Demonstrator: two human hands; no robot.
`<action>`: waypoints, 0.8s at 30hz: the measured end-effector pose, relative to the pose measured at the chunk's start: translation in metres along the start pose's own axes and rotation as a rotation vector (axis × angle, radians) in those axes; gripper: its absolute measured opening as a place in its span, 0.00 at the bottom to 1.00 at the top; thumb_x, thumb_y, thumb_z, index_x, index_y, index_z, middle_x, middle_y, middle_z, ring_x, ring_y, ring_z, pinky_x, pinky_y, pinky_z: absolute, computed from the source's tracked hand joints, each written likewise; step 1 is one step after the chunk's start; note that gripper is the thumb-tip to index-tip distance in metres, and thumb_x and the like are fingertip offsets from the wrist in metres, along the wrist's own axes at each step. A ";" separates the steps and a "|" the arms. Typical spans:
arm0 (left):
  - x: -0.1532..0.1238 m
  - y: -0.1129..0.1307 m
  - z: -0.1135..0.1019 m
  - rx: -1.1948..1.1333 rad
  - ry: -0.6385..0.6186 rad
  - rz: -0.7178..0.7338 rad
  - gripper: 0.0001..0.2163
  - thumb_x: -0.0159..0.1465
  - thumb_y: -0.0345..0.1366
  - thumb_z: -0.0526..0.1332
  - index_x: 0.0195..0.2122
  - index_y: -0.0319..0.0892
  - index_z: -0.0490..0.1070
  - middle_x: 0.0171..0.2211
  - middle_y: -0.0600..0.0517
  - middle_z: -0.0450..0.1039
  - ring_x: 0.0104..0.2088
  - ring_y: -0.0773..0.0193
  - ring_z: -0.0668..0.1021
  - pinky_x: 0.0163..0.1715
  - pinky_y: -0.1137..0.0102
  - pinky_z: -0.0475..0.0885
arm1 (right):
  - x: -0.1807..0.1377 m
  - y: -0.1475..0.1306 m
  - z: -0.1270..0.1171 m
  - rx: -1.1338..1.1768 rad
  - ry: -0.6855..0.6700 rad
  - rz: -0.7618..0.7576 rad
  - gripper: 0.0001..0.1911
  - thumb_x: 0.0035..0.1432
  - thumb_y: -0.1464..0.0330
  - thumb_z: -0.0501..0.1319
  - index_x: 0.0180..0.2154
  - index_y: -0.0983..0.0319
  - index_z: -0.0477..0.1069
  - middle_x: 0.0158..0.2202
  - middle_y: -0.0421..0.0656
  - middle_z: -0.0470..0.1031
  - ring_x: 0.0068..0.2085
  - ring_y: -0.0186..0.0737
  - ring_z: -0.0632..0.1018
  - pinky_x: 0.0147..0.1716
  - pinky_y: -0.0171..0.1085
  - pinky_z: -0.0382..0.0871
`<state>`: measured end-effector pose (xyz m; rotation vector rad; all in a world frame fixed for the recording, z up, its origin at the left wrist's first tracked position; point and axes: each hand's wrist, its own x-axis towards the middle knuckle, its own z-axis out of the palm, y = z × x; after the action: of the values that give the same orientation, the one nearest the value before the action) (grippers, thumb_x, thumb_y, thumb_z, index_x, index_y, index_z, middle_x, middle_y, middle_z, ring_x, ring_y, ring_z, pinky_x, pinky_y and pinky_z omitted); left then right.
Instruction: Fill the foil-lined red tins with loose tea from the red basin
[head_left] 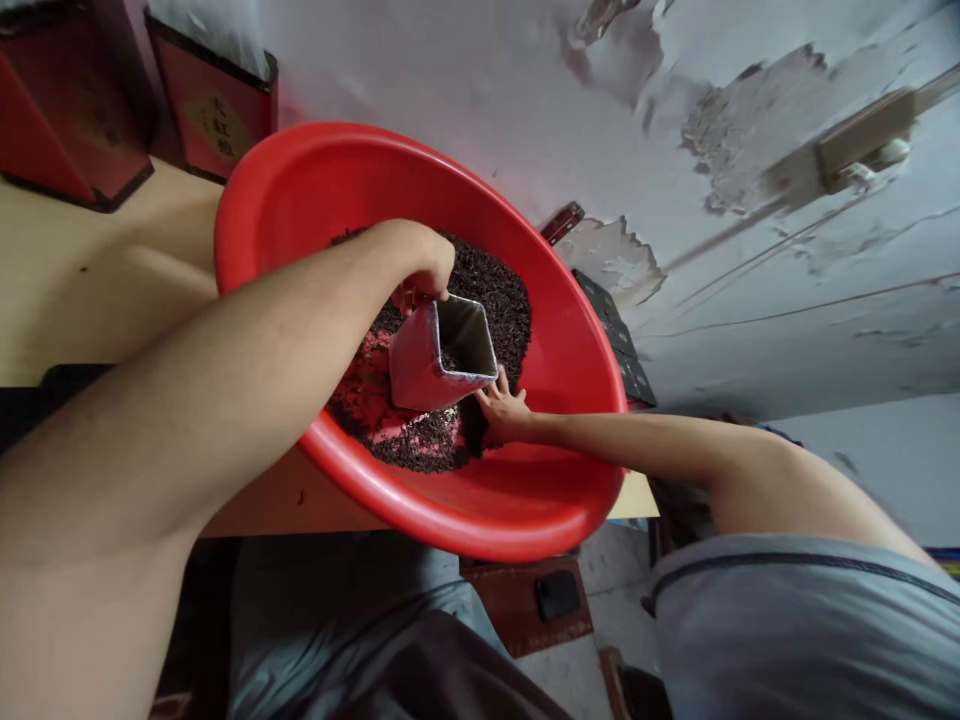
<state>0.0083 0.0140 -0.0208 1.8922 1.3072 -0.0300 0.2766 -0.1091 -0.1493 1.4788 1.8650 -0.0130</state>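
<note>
Dark, dry loose leaves [499,290], which look like tea, lie spread in a large red plastic basin [405,160]. In the middle of the basin a square red tin [416,365] stands tilted, its open mouth toward me, with some leaves inside. My left hand [427,262] grips the tin at its far left side; most of those fingers are hidden behind the wrist and the tin. Close to the tin's right corner, my right hand [506,408] rests palm down on the leaves with its fingers spread.
The basin sits on a pale wooden table [97,270] against a wall with peeling paint [742,130]. Red tins with dark edges [214,110] stand at the back left. Dark boxes [615,335] are behind the basin's right side. Below lies a black phone [557,596] on a reddish-brown surface.
</note>
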 end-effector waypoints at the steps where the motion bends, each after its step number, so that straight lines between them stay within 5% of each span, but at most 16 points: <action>1: -0.002 0.001 0.000 0.005 -0.002 -0.005 0.17 0.68 0.41 0.69 0.55 0.42 0.83 0.40 0.44 0.82 0.51 0.41 0.83 0.50 0.59 0.78 | 0.007 0.005 0.000 -0.036 0.027 -0.003 0.70 0.52 0.67 0.76 0.81 0.54 0.32 0.81 0.59 0.18 0.79 0.83 0.34 0.61 0.83 0.62; 8: -0.017 0.010 0.000 0.103 0.005 -0.042 0.17 0.71 0.40 0.64 0.58 0.43 0.83 0.38 0.45 0.82 0.47 0.46 0.85 0.47 0.61 0.80 | 0.069 0.057 -0.004 -0.260 0.338 -0.164 0.40 0.71 0.78 0.50 0.80 0.51 0.50 0.82 0.56 0.34 0.79 0.79 0.43 0.64 0.81 0.60; 14: -0.015 0.011 -0.003 0.155 0.006 -0.059 0.17 0.69 0.43 0.67 0.56 0.46 0.84 0.37 0.47 0.83 0.47 0.48 0.85 0.49 0.63 0.79 | 0.093 0.086 -0.008 -0.253 0.405 -0.384 0.33 0.73 0.74 0.54 0.74 0.47 0.62 0.82 0.54 0.43 0.78 0.79 0.48 0.63 0.83 0.58; 24: -0.002 -0.011 -0.012 0.119 -0.017 -0.066 0.17 0.66 0.49 0.67 0.52 0.50 0.85 0.37 0.49 0.83 0.49 0.50 0.85 0.48 0.69 0.75 | 0.102 0.096 -0.023 -0.243 0.472 -0.458 0.31 0.73 0.74 0.50 0.70 0.44 0.66 0.77 0.49 0.56 0.72 0.67 0.58 0.54 0.65 0.75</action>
<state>-0.0063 0.0212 -0.0188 1.9436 1.3830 -0.1606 0.3397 0.0182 -0.1476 0.9140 2.4504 0.3593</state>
